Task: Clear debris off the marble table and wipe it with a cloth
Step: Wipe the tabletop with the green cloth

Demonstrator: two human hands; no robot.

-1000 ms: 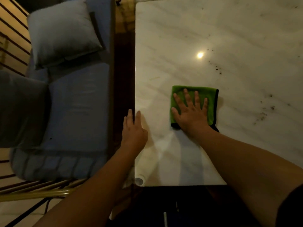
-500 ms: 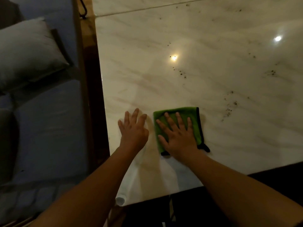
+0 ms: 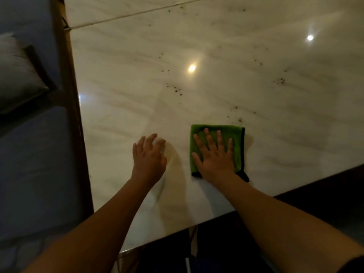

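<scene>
Since a second ago, the left hand (image 3: 148, 156) had come off the counter's left edge and moved onto the marble. The right hand and its cloth had slid further right, closer to the debris.

At far left lay a blue cushioned seat (image 3: 35, 154) with a grey pillow (image 3: 17, 79) on it. A dark brown wooden strip (image 3: 72, 95) ran between the seat and the white marble counter (image 3: 216, 56), which filled most of the view. The left hand lay palm down on the marble near the counter's front edge, slightly blurred. Its fingers were loosely spread and held nothing. Just to its right, and not touching it, a folded green cloth with black trim (image 3: 237, 134) lay flat on the counter. The right hand (image 3: 215, 156) pressed on the cloth with straight, spread fingers and did not grip it. Dark specks of debris (image 3: 175, 89) were scattered beyond the cloth, the nearest just past its far edge. A denser cluster of specks (image 3: 279, 81) lay further right. Two round light reflections (image 3: 191, 68) shone on the polished surface.
</scene>
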